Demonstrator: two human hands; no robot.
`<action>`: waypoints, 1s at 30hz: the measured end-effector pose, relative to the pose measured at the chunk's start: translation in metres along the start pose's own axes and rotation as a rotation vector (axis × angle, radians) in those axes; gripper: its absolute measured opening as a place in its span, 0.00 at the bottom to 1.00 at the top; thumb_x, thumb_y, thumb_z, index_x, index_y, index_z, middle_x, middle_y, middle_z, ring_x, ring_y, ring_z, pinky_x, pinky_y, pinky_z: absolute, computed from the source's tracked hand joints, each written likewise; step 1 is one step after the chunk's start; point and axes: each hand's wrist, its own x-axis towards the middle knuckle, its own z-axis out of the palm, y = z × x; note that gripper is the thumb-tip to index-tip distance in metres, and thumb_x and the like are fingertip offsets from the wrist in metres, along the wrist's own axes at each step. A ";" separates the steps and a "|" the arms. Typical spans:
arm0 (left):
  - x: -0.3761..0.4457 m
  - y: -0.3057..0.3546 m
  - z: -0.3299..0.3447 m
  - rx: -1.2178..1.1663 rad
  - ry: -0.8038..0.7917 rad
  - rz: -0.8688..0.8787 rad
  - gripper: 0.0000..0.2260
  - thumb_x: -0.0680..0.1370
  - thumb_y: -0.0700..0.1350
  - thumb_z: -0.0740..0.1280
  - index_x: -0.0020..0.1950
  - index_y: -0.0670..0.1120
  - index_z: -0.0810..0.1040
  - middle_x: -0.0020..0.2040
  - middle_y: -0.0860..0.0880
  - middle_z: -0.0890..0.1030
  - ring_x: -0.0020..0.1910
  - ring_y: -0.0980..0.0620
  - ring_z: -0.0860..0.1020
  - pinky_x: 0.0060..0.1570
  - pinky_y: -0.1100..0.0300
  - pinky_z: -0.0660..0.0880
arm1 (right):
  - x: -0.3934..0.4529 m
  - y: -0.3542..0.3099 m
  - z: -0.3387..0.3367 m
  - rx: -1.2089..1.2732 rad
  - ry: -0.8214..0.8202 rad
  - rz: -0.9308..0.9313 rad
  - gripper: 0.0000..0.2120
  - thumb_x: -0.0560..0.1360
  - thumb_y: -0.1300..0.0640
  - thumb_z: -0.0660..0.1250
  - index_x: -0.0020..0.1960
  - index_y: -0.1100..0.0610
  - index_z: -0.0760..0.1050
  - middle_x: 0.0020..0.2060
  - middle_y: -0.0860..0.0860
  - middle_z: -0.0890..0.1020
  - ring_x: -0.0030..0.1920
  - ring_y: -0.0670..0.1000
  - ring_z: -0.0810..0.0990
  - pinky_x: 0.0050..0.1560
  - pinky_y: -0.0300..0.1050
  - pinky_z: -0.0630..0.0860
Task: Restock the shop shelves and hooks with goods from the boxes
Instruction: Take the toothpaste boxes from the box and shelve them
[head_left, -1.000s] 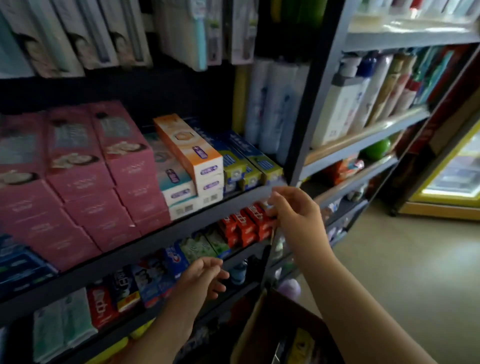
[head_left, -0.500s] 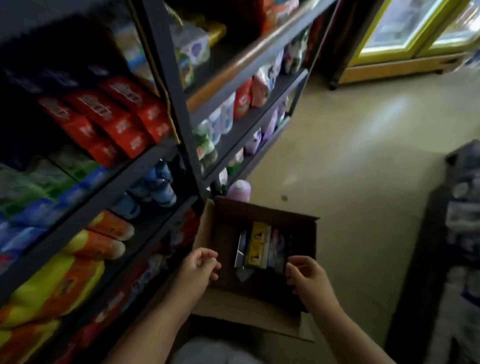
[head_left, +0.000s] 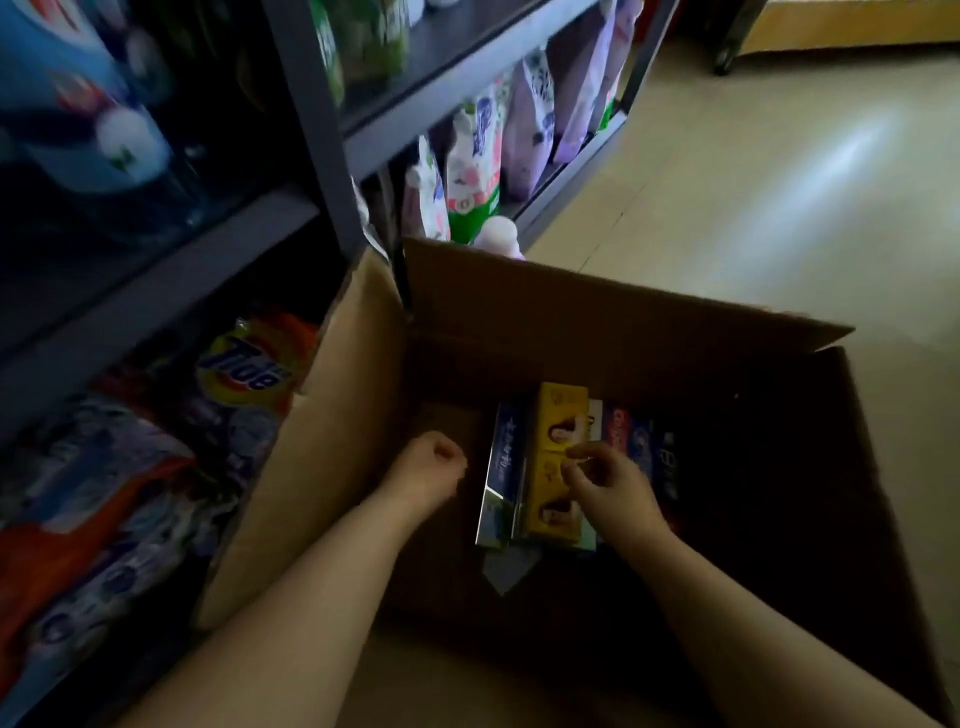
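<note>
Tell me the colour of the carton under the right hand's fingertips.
Yellow carton, printed with small faces; the head view shows it, right hand hovering above.

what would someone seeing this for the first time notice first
Most likely the open cardboard box on the floor in the middle, with both hands reaching in. The right hand hovers with curled fingers over a bright yellow carton standing among other packs, while the left hand is a loose fist holding nothing beside them. At lower left, an orange Tide bag stands out on the dark shelf.
</note>
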 end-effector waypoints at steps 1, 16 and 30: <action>0.016 -0.004 0.005 0.027 -0.002 0.030 0.05 0.79 0.40 0.63 0.45 0.49 0.73 0.43 0.47 0.77 0.35 0.53 0.74 0.32 0.63 0.69 | 0.012 0.009 0.005 0.016 0.000 -0.021 0.11 0.78 0.55 0.65 0.60 0.50 0.73 0.53 0.51 0.78 0.46 0.49 0.82 0.35 0.39 0.81; 0.094 -0.074 0.068 0.231 -0.223 -0.118 0.17 0.82 0.45 0.60 0.69 0.38 0.70 0.66 0.41 0.74 0.54 0.52 0.73 0.41 0.66 0.70 | 0.034 0.038 0.018 0.190 0.264 -0.275 0.08 0.79 0.55 0.61 0.49 0.43 0.75 0.49 0.47 0.80 0.46 0.48 0.81 0.39 0.44 0.80; 0.087 -0.103 0.097 -0.217 -0.257 -0.311 0.27 0.80 0.55 0.61 0.75 0.44 0.63 0.71 0.43 0.70 0.68 0.45 0.71 0.69 0.52 0.67 | 0.043 0.029 0.008 0.308 0.361 -0.366 0.07 0.80 0.57 0.61 0.49 0.49 0.77 0.41 0.47 0.81 0.37 0.40 0.79 0.35 0.30 0.75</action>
